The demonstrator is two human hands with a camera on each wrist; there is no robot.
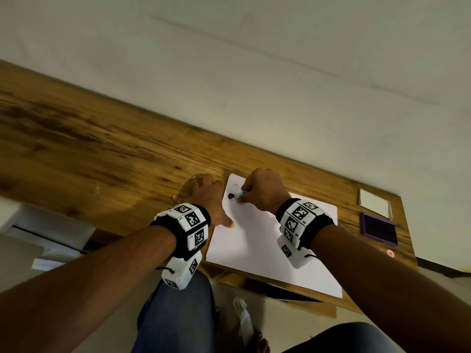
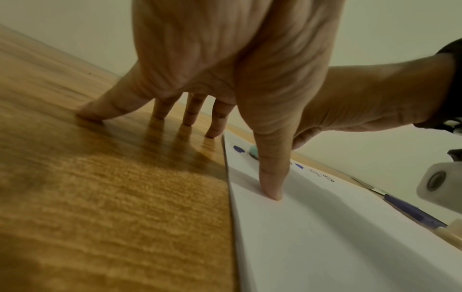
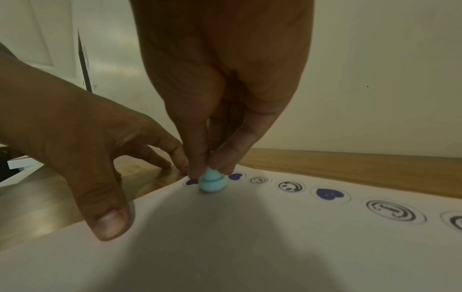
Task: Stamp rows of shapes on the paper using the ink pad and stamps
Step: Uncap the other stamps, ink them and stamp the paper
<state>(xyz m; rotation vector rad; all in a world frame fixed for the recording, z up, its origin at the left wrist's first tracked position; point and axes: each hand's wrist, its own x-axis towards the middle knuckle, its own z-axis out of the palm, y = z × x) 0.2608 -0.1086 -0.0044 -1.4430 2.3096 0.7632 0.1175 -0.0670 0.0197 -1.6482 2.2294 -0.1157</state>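
A: Right hand (image 3: pixel 220 89) pinches the teal stamp (image 3: pixel 212 182), apparently pressed on the paper (image 3: pixel 250 247) mid-frame.
B: Left hand (image 2: pixel 225 59), fingers straight, pins the paper's left edge to the desk (image 2: pixel 100 197).

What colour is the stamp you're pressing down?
Light blue stamp, pinched by the right hand; clearest in the right wrist view.

A plain room in a home or office is suggested. A long wood-grain desk (image 1: pixel 107 149) is set against a bare cream painted wall (image 1: pixel 280 59), and a white panelled door (image 3: pixel 47 39) is seen beyond.
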